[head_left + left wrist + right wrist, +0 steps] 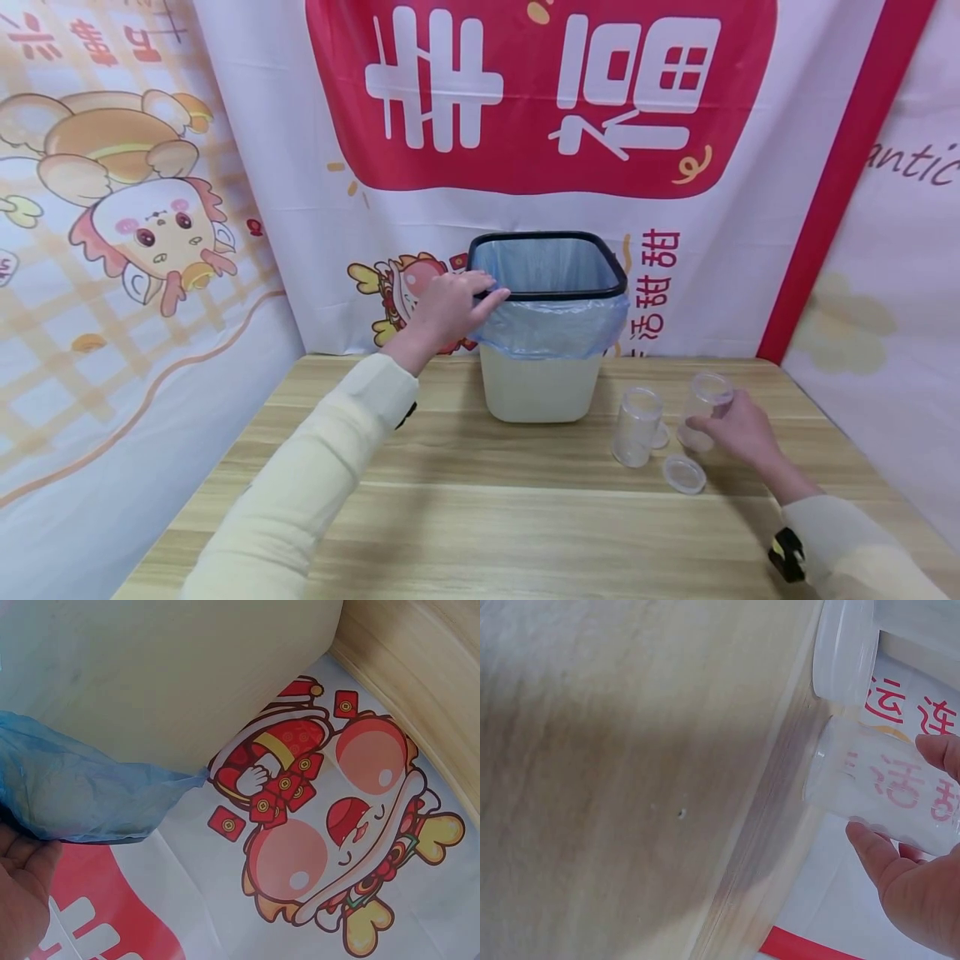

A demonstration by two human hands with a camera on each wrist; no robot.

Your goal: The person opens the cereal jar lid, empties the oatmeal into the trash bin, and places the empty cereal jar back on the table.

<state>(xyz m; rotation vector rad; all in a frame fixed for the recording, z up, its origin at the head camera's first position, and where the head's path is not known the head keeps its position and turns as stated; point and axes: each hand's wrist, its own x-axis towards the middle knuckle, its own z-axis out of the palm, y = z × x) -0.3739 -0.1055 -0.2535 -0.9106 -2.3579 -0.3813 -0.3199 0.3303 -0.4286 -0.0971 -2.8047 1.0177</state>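
Note:
A cream trash can (pixel 540 387) with a black rim (pixel 555 295) stands at the back of the table, lined with a blue plastic bag (pixel 555 325) folded over its top. My left hand (pixel 453 308) grips the rim at its left side; in the left wrist view, fingers (pixel 30 859) bend against the bag's edge. On the right, my right hand (pixel 738 425) holds a clear plastic jar (pixel 697 417) between thumb and fingers, and the right wrist view has this jar (pixel 877 784) near the tabletop. Beside it stands another clear jar (pixel 637 429).
A round clear lid (pixel 684 474) lies in front of the jars, and a second lid (pixel 660 436) shows partly behind the left jar. The wooden table (pixel 480 533) meets a printed cloth backdrop (pixel 262 167) at the back and sides.

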